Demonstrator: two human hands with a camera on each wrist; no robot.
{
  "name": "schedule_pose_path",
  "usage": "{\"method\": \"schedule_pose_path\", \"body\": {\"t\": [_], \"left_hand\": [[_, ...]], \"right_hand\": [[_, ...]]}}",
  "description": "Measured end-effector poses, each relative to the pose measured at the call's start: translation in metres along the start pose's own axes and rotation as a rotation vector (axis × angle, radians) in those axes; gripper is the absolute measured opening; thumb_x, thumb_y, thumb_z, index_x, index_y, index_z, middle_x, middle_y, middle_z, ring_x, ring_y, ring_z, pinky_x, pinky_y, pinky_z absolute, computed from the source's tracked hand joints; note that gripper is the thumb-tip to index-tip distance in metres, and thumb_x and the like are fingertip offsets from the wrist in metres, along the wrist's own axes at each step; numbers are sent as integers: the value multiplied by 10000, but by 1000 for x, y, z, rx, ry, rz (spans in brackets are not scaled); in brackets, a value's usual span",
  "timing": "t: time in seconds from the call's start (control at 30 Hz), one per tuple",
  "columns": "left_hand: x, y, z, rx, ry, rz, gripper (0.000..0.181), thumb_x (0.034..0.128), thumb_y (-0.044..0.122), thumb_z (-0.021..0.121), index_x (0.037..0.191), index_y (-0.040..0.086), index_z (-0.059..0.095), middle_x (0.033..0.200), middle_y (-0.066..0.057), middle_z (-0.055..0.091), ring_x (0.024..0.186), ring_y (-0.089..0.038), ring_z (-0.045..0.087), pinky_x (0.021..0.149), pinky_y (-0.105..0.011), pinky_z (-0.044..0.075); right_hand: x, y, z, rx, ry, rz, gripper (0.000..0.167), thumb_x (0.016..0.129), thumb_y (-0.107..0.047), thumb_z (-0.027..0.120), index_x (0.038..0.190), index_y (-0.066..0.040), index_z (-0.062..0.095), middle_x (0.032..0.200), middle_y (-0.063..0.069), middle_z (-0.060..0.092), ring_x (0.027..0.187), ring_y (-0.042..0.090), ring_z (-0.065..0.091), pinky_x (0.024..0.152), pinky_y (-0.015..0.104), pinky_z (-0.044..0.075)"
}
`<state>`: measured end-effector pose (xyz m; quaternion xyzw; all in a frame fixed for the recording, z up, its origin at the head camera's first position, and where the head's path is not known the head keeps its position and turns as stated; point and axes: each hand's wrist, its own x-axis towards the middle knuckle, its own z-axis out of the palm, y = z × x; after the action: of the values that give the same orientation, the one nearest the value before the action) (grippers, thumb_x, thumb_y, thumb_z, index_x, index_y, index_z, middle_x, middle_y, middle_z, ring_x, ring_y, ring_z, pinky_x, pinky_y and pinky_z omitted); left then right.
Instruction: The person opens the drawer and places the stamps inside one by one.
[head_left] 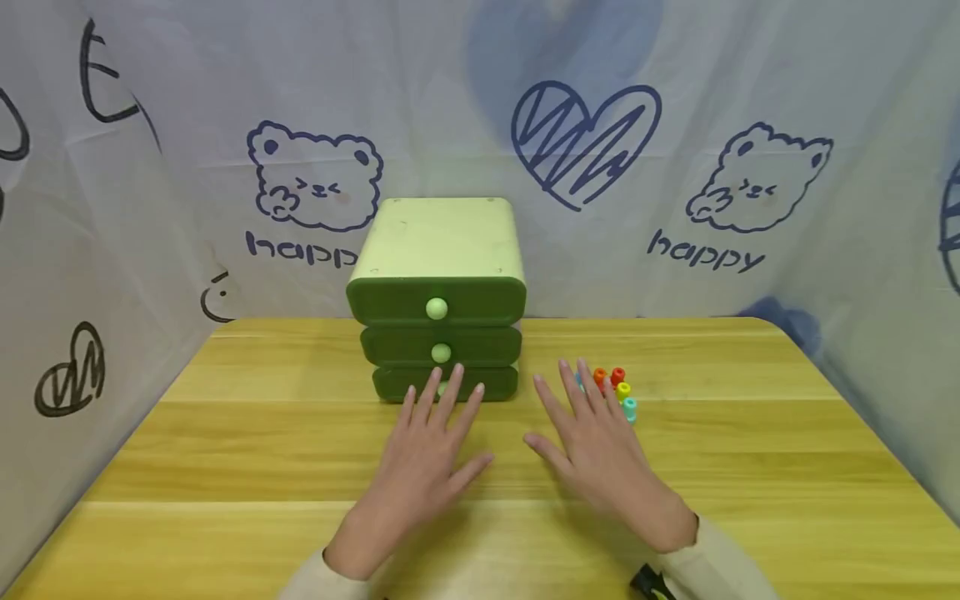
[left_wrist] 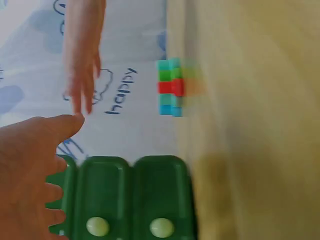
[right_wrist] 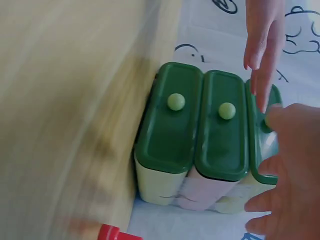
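Note:
Both hands hover palm down over the table with fingers spread and hold nothing. My left hand [head_left: 420, 462] is in front of a small drawer cabinet [head_left: 442, 242], its fingertips overlapping the bottom drawer [head_left: 397, 383] in the head view. The cabinet has a cream top, three green drawer fronts and pale round knobs; all drawers look closed. Nearest to my right hand [head_left: 600, 450] is a group of small coloured spool-like pieces, among them a red piece [head_left: 618, 376], a yellow piece [head_left: 623, 390] and a light blue piece [head_left: 630, 407]. Its fingers partly hide the group.
The wood-grain table [head_left: 247, 450] reaches back to a white cloth backdrop [head_left: 450, 100] printed with hearts, bears and writing. Cloth also hangs along both sides. The cabinet stands at the table's back, left of the coloured pieces.

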<state>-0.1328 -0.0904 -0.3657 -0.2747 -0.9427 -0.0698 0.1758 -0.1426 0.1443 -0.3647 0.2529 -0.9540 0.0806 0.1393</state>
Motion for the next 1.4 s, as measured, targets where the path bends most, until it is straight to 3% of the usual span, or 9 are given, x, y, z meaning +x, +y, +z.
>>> {"method": "schedule_pose_path", "body": {"t": [0.13, 0.27, 0.4, 0.53, 0.63, 0.9, 1.03, 1.23, 1.4], "left_hand": [[10, -2, -15, -78, 171, 58, 705, 870, 365, 711, 1438, 41, 447, 1511, -243, 298, 1364, -446, 279, 1067, -607, 280], [20, -14, -30, -147, 328, 88, 631, 848, 260, 734, 1379, 2, 511, 1470, -257, 363, 1333, -452, 331, 1051, -610, 304], [27, -34, -45, -216, 415, 56, 553, 858, 180, 711, 1343, -22, 541, 1459, -257, 381, 1348, -444, 310, 1076, -615, 255], [35, -55, -56, -269, 444, 26, 513, 878, 142, 682, 1335, -42, 539, 1461, -262, 373, 1360, -438, 289, 1105, -606, 193], [40, -70, -64, -377, 421, -37, 494, 902, 122, 652, 1350, -40, 522, 1481, -237, 357, 1380, -412, 262, 1121, -580, 177], [52, -114, -83, -879, 280, -366, 506, 1011, 240, 509, 1469, 54, 402, 1565, -66, 260, 1435, -230, 182, 1148, -460, 193], [59, -127, -82, -1020, 216, -469, 551, 1019, 304, 478, 1510, 98, 334, 1553, -100, 273, 1430, -242, 191, 1152, -439, 187], [73, -142, -78, -1141, 132, -551, 627, 1004, 333, 487, 1534, 89, 256, 1576, -133, 194, 1432, -275, 162, 1162, -437, 134], [83, -149, -77, -1204, 76, -554, 672, 998, 324, 495, 1546, 76, 193, 1593, -123, 135, 1427, -275, 172, 1162, -419, 151]], "right_hand": [[4, -2, -12, 110, -22, 22, 669, 969, -418, 553, 1483, -33, 365, 1510, 269, 272, 1391, 450, 200, 1086, 617, 221], [7, -5, -21, 266, -38, 63, 642, 956, -346, 602, 1463, -11, 393, 1504, 249, 305, 1393, 434, 209, 1076, 616, 246], [15, -11, -25, 377, -30, 87, 604, 960, -323, 599, 1448, -16, 417, 1488, 216, 359, 1379, 406, 274, 1063, 605, 287], [26, -14, -27, 460, -11, 103, 553, 965, -294, 597, 1426, -27, 451, 1442, 174, 441, 1328, 370, 378, 1050, 563, 339], [34, -16, -28, 536, -3, 115, 516, 969, -282, 592, 1403, -26, 482, 1400, 149, 497, 1285, 340, 444, 1019, 528, 396], [61, -20, -33, 700, 28, 117, 436, 979, -199, 580, 1358, 9, 520, 1302, 168, 579, 1153, 283, 568, 875, 415, 525], [76, -23, -32, 713, 26, 112, 416, 981, -198, 574, 1342, 5, 531, 1229, 160, 621, 1080, 266, 603, 861, 411, 524], [94, -34, -30, 753, 0, 144, 412, 978, -217, 581, 1335, -17, 542, 1204, 117, 634, 1046, 232, 622, 841, 384, 530], [104, -41, -29, 765, 6, 165, 390, 970, -208, 597, 1312, -25, 560, 1160, 95, 654, 1023, 217, 632, 833, 362, 534]]}}
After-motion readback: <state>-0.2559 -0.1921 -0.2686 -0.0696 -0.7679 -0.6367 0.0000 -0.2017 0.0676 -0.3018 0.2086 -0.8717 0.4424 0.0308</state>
